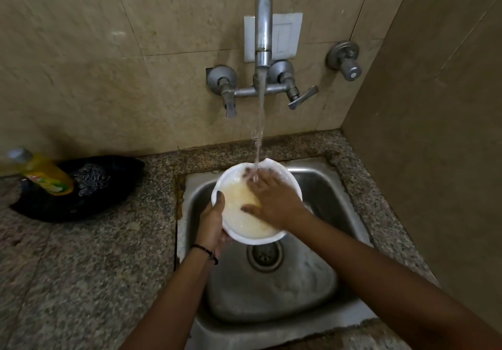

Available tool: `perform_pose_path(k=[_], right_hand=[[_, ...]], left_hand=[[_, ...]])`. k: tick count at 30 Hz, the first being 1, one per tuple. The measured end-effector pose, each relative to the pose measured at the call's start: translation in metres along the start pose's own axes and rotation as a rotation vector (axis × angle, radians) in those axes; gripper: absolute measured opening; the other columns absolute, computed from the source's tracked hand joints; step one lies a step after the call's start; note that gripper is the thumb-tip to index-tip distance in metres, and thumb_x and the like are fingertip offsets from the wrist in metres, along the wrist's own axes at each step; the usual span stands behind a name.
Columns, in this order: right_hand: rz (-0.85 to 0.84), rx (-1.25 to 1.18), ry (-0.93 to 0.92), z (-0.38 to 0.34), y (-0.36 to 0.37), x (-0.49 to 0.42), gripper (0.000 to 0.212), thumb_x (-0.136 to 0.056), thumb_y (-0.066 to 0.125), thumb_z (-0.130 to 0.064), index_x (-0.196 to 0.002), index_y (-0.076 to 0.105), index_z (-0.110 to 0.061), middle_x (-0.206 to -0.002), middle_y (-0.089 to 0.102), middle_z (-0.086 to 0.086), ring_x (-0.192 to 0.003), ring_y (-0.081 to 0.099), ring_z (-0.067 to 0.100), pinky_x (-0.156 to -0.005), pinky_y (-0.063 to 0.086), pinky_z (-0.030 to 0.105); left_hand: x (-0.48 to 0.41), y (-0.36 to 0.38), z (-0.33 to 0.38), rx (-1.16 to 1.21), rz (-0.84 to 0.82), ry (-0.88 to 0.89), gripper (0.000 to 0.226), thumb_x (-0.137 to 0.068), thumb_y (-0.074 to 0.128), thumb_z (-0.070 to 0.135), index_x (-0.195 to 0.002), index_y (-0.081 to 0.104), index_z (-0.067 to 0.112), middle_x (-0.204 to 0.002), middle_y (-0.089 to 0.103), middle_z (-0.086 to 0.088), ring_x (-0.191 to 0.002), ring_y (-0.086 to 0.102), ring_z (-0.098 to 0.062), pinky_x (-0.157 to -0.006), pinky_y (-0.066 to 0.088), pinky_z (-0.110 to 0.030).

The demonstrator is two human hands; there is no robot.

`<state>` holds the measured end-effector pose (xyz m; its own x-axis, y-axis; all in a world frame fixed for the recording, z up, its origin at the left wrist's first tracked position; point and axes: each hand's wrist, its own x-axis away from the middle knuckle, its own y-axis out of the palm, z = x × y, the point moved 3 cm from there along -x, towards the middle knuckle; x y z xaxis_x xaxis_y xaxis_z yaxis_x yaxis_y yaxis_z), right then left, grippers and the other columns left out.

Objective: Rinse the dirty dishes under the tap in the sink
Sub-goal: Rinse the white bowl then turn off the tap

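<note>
One white bowl (pixel 241 224) over one sink (pixel 271 292), mouth tilted up toward one running tap (pixel 263 23), rim gripped by left hand (pixel 210 222), right hand (pixel 271 200) laid flat inside

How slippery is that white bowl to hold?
Probably slippery: the white bowl is wet under the running water, and the left hand hooks its thumb over the rim. It looks stiff: the rim is round though the right hand presses inside. The cloudy water inside likely makes it heavier.
</note>
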<state>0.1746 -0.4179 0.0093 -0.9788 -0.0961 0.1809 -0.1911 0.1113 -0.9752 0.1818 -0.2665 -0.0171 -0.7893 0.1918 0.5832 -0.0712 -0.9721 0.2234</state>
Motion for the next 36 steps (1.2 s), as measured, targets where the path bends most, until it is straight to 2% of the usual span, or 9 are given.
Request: perform_pose_path(k=[4, 8, 15, 19, 23, 26, 29, 34, 36], right_hand=[[-0.126, -0.249, 0.215, -0.02, 0.011, 0.005, 0.079, -0.096, 0.028, -0.056, -0.15, -0.004, -0.009, -0.159, -0.009, 0.014, -0.146, -0.01, 0.029, -0.116, -0.004, 0.047], [-0.12, -0.569, -0.092, -0.06, 0.019, 0.025, 0.055, -0.101, 0.018, -0.043, -0.152, 0.011, -0.022, -0.16, 0.011, 0.003, -0.147, 0.004, 0.018, -0.119, 0.006, 0.045], [-0.01, -0.089, -0.154, -0.01, 0.017, 0.063, 0.053, -0.097, 0.028, -0.047, -0.131, 0.053, -0.015, -0.138, 0.052, 0.01, -0.13, 0.044, 0.031, -0.106, 0.035, 0.043], [-0.189, -0.027, 0.007, -0.011, 0.021, 0.055, 0.053, -0.1, 0.026, -0.042, -0.138, 0.043, -0.009, -0.147, 0.037, 0.017, -0.141, 0.022, 0.034, -0.118, 0.01, 0.047], [-0.248, -0.458, -0.043, -0.037, 0.015, 0.047, 0.038, -0.101, 0.036, -0.026, -0.13, 0.048, -0.003, -0.142, 0.041, 0.016, -0.131, 0.038, 0.031, -0.114, 0.025, 0.039], [-0.249, -0.419, -0.076, -0.022, 0.015, 0.03, 0.056, -0.101, 0.038, -0.03, -0.15, 0.019, -0.011, -0.157, 0.02, 0.008, -0.144, 0.02, 0.024, -0.118, 0.013, 0.034], [-0.146, -0.213, -0.013, -0.007, 0.015, 0.01, 0.071, -0.096, 0.038, -0.05, -0.152, 0.003, -0.023, -0.159, 0.014, 0.008, -0.142, 0.022, 0.029, -0.115, 0.019, 0.041], [0.202, 0.065, -0.039, 0.002, 0.006, -0.01, 0.088, -0.087, 0.029, -0.069, -0.151, 0.008, -0.014, -0.159, 0.012, 0.008, -0.146, 0.013, 0.028, -0.117, 0.003, 0.048], [0.279, 0.09, 0.045, 0.006, 0.007, -0.015, 0.086, -0.086, 0.034, -0.067, -0.151, 0.016, -0.013, -0.157, 0.021, 0.01, -0.143, 0.023, 0.031, -0.114, 0.014, 0.054]], left_hand=[[-0.004, 0.006, 0.005, 0.019, 0.06, 0.025, 0.044, -0.088, 0.05, 0.059, -0.118, 0.062, 0.03, -0.111, 0.07, -0.005, -0.097, 0.067, -0.031, -0.075, 0.056, -0.059], [-0.007, 0.003, 0.001, -0.023, 0.072, 0.047, 0.059, -0.086, 0.05, 0.063, -0.123, 0.062, 0.02, -0.109, 0.071, -0.01, -0.095, 0.068, -0.034, -0.077, 0.058, -0.047], [0.001, -0.012, -0.006, 0.014, 0.114, 0.007, 0.036, -0.091, 0.049, 0.056, -0.119, 0.056, 0.035, -0.116, 0.065, -0.005, -0.1, 0.063, -0.031, -0.08, 0.052, -0.064], [0.004, -0.007, -0.009, 0.017, 0.104, 0.008, 0.05, -0.088, 0.051, 0.059, -0.13, 0.053, 0.033, -0.123, 0.064, -0.005, -0.105, 0.062, -0.032, -0.077, 0.054, -0.062], [0.006, -0.007, -0.007, 0.027, 0.08, -0.006, 0.051, -0.087, 0.051, 0.06, -0.129, 0.055, 0.029, -0.121, 0.065, -0.006, -0.104, 0.063, -0.033, -0.074, 0.055, -0.061], [0.009, -0.011, -0.001, -0.005, 0.054, 0.007, 0.036, -0.093, 0.045, 0.053, -0.121, 0.055, 0.031, -0.11, 0.066, -0.001, -0.095, 0.065, -0.025, -0.065, 0.059, -0.047], [0.017, -0.006, 0.002, -0.028, -0.008, 0.013, 0.033, -0.096, 0.045, 0.046, -0.122, 0.054, 0.029, -0.111, 0.066, -0.002, -0.095, 0.065, -0.024, -0.058, 0.059, -0.043], [0.02, -0.005, 0.018, -0.07, -0.014, 0.04, 0.037, -0.092, 0.052, 0.01, -0.125, 0.052, 0.026, -0.116, 0.061, -0.011, -0.096, 0.063, -0.035, -0.061, 0.058, -0.055], [0.019, -0.007, 0.02, -0.101, 0.004, 0.043, 0.041, -0.089, 0.049, 0.003, -0.122, 0.052, 0.027, -0.112, 0.061, -0.01, -0.095, 0.061, -0.036, -0.061, 0.057, -0.058]])
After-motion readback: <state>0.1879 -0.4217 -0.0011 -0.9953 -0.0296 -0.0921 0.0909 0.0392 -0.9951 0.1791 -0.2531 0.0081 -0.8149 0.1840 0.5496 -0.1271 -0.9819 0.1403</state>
